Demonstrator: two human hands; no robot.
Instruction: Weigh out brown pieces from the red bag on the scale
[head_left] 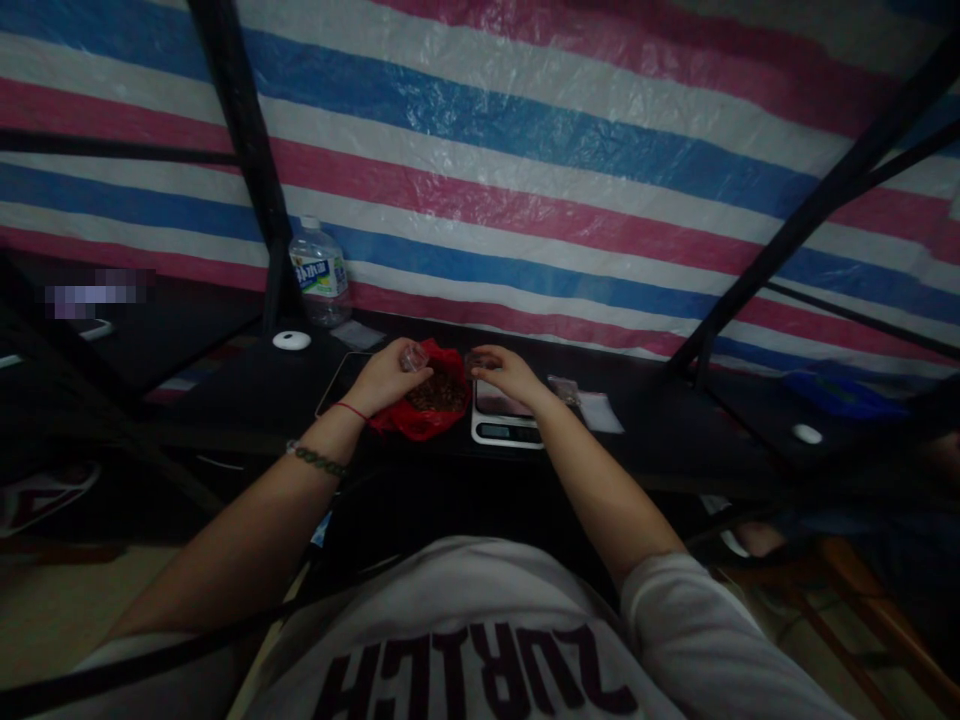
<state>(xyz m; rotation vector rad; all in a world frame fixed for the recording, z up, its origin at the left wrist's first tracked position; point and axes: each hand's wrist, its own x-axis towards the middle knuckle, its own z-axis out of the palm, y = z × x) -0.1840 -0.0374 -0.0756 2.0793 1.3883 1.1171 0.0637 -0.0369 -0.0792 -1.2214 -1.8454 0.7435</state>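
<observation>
My left hand point(390, 378) is closed on a small clear plastic piece point(413, 357), whose exact kind I cannot make out. It is at the left side of an open red plastic bag point(420, 424) that holds many small brown pieces point(439, 390), like seeds or nuts. Above the digital scale point(506, 433), my right hand point(508, 375) pinches a small see-through plastic item point(477, 363), perhaps a little bag. Part of the scale's plate is hidden behind that hand and forearm.
A clear plastic bottle point(321, 275) stands at the back left, near a white oval object point(291, 341). Small plastic bags point(600, 412) lie right of the scale. Dark metal posts point(244, 130) flank the black table, and a striped sheet point(480, 180) hangs behind it.
</observation>
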